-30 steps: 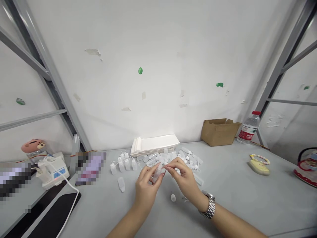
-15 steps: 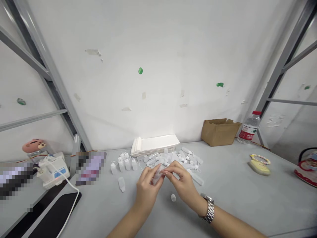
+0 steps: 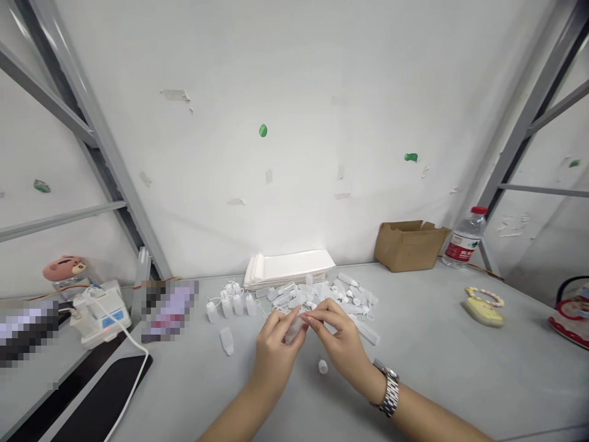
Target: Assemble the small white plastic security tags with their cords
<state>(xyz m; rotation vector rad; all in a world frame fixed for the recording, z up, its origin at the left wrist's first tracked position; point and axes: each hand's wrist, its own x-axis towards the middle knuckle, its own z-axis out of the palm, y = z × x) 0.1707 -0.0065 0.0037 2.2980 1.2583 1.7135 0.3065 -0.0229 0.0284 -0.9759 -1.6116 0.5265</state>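
Near the middle of the table, my left hand [image 3: 275,347] is closed around a small translucent plastic bottle [image 3: 292,332], partly covered by the fingers. The fingertips of my right hand [image 3: 338,334] are pinched together at the bottle's upper end; whatever lies between them is too small to make out. Just below my right hand is a small white cap [image 3: 323,366]. Beyond both hands spreads a loose pile of translucent bottles and white caps [image 3: 322,294]. Several small capped bottles [image 3: 238,305] stand upright left of the pile, with a flat translucent piece [image 3: 226,341] lying in front of them.
Behind the pile lies a stack of white sheets or envelopes [image 3: 294,265]. A cardboard box [image 3: 409,248] and a water bottle [image 3: 464,239] stand at the back right, a bead bracelet [image 3: 494,298] nearer. A power strip [image 3: 103,316] and black pad [image 3: 105,399] lie left.
The whole view has shifted very slightly. Both hands stay together at the small bottle, with hardly any finger movement to be seen.
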